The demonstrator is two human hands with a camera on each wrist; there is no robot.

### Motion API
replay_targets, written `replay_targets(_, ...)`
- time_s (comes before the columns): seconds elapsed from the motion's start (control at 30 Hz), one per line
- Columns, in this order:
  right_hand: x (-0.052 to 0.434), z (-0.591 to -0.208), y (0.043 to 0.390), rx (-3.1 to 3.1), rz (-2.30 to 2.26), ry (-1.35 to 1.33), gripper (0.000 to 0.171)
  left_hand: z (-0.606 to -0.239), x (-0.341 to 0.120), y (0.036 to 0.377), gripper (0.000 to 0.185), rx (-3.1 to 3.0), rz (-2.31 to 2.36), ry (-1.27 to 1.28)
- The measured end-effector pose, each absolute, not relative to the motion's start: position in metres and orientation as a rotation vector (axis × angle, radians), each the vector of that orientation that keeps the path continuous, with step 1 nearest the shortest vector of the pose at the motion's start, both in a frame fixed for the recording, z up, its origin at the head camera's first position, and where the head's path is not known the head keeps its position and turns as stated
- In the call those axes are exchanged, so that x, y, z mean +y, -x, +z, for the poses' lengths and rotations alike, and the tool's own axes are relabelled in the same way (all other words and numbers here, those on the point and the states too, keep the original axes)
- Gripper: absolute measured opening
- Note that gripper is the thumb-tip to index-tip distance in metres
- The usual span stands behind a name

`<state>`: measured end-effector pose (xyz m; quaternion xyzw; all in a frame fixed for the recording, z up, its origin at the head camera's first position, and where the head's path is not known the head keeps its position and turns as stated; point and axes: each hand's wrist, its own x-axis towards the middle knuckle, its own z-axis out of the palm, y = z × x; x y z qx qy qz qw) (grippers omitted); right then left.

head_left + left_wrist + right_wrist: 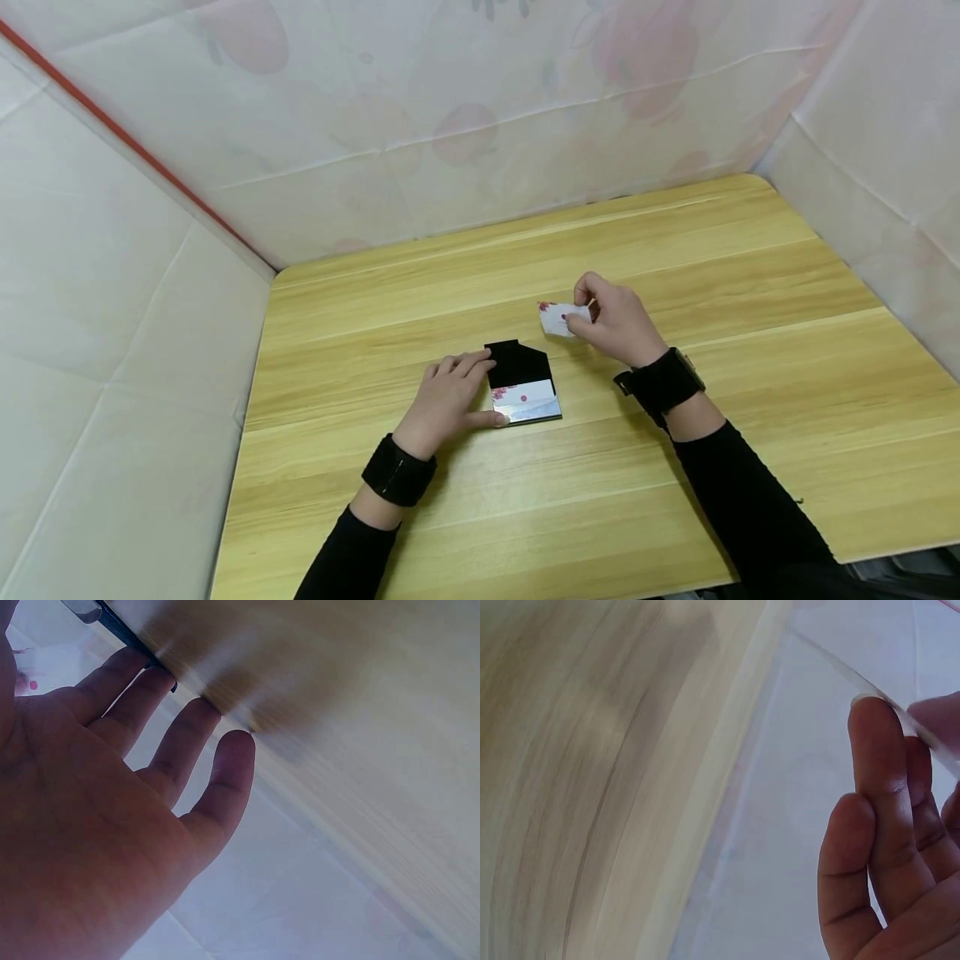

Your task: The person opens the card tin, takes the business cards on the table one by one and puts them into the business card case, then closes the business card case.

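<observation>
Cards are the matter in hand: one small white card [561, 319] with a red mark at its corner is being pinched by the right hand [615, 321], whose fingers [876, 761] are curling round its edge, holding it just above the tabletop [750, 275] and a little beyond and to the right of the black card case [521, 382]. That case is lying open near the middle of the tabletop, its dark flap pointing away from the person and a pale card with red print showing in its near half. At its left side the left hand [448, 400] is resting, fingers [184, 746] straight and relaxed, their tips touching the case's edge, the thumb lying along its near corner. Both wrists are wearing black bands above dark sleeves. Pale sheeting printed with faint pink shapes is standing round the tabletop on three sides.
</observation>
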<state>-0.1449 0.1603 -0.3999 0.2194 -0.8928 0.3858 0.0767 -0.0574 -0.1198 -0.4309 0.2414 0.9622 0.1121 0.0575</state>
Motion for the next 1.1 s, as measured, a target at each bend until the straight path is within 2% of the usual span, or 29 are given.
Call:
replay_targets(0.3, 0.157, -0.401, 0.144, -2.706, 1.169, -0.762, 0.018, -0.430, -0.118, 0.057, 0.088, 2.913, 0.347, -0.726)
replay_targets(0.47, 0.152, -0.402, 0.142, -2.749, 1.151, -0.895, 0.030, -0.428, -0.117, 0.058, 0.088, 2.915, 0.335, -0.729)
replay_targets(0.73, 0.138, -0.406, 0.135, -2.748, 1.161, -1.100, 0.023, -0.426, -0.115, 0.059, 0.088, 2.910, 0.333, -0.721)
replay_targets(1.1, 0.123, -0.407, 0.125, -2.856, 1.073, -1.215, 0.025, -0.425, -0.115, 0.059, 0.088, 2.921, 0.314, -0.724)
